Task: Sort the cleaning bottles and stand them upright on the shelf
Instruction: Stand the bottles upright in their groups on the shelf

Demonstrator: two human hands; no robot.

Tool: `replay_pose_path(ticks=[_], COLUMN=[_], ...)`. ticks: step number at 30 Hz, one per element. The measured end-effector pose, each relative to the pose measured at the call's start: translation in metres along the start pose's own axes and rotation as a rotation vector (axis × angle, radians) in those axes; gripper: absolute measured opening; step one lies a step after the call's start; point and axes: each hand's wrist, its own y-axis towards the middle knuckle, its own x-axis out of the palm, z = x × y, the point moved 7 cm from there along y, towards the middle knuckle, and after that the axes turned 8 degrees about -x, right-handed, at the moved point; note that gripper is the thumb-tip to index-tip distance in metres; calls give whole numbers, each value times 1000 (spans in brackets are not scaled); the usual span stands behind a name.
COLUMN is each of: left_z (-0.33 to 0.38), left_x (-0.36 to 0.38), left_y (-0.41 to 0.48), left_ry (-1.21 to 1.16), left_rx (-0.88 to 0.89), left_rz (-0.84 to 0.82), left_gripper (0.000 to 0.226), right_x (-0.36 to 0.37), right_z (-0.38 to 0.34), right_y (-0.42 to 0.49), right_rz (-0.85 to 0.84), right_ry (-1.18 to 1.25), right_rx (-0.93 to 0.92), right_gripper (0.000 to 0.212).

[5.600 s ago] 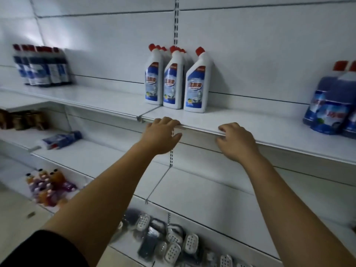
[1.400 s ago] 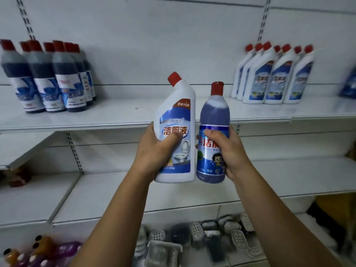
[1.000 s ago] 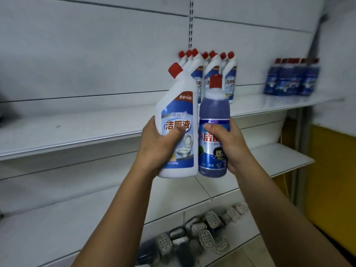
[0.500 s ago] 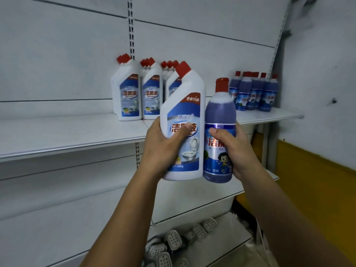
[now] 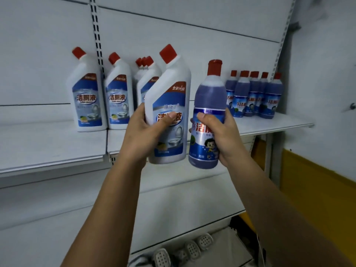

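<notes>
Head view: left hand [image 5: 141,136] grips white bottle [image 5: 172,93].

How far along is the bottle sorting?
Mostly done, it seems: white angled-neck bottles stand upright together on the shelf, purple bottles grouped to their right. In hand: the left hand grips one white bottle, the right hand one purple bottle. Left: standing each with its own kind.

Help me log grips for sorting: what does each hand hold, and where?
The left hand grips the white toilet-cleaner bottle round its mid-body; the right hand grips the purple bottle round its labelled middle.
</notes>
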Motion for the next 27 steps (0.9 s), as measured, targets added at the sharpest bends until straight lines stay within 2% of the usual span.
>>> replay_pose_path(ticks=[2, 6, 10, 14, 16, 19, 24, 27], left_z=[-6, -17, -28, -27, -25, -26, -32, -35], left_x=[2, 7, 9, 2, -3, -13, -25, -27], left_y=[23, 64, 94, 110, 119, 135, 147, 146], left_ry=[8, -24, 43, 247, 366, 480, 513, 600], left_rx=[13, 5, -24, -51, -78, -106, -99, -71], left_rz=[39, 51, 34, -22, -21, 44, 197, 296], left_gripper=[47, 37, 36, 56, 52, 54, 67, 64], right_x=[-4, -11, -16, -13, -10, -6, -4, -3], right_z=[10, 27, 47, 62, 65, 73, 80, 82], right_y=[22, 60, 91, 111, 120, 128, 138, 141], right_rz=[-4, -39, -28, -41, -60, -91, -116, -131], right_ry=[6, -8, 25, -10, -26, -37, -11, -5], right_rx=[-11, -40, -61, -77, -104, -125, -134, -132], right_gripper=[54, 64, 64, 55, 51, 51, 55, 56])
